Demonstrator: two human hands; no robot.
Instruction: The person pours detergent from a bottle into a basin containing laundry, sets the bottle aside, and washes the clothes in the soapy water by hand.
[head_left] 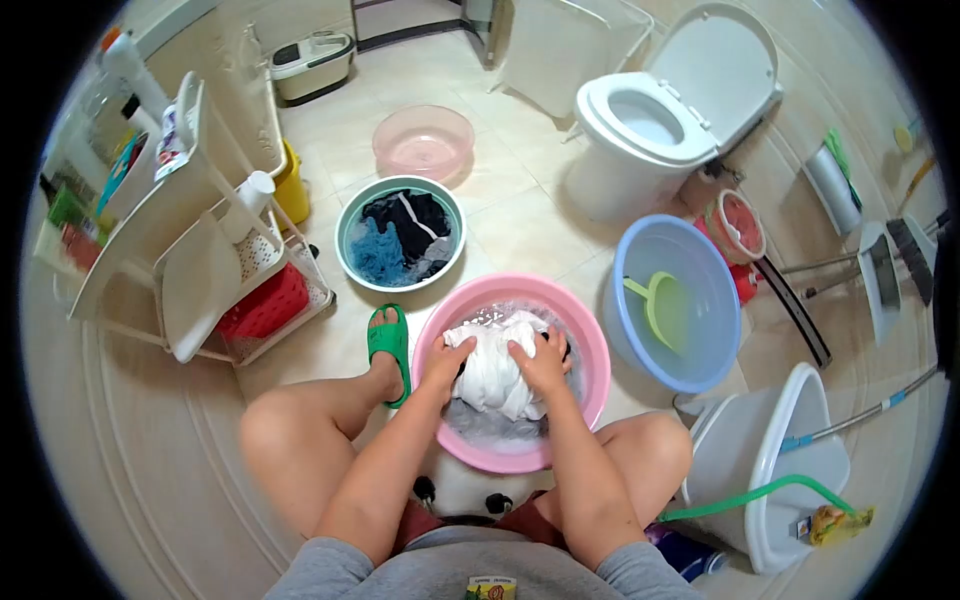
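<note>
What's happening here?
A person holds a bunched white cloth in both hands, left hand and right hand, over a pink basin of foamy-looking water. Just beyond, a pale green basin holds dark and blue fabrics. On the right, a blue tub has a green scoop in it. Neither hand touches those.

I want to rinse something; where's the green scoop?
In the head view, right of the bright pink basin, the green scoop lies inside the blue basin.
</note>
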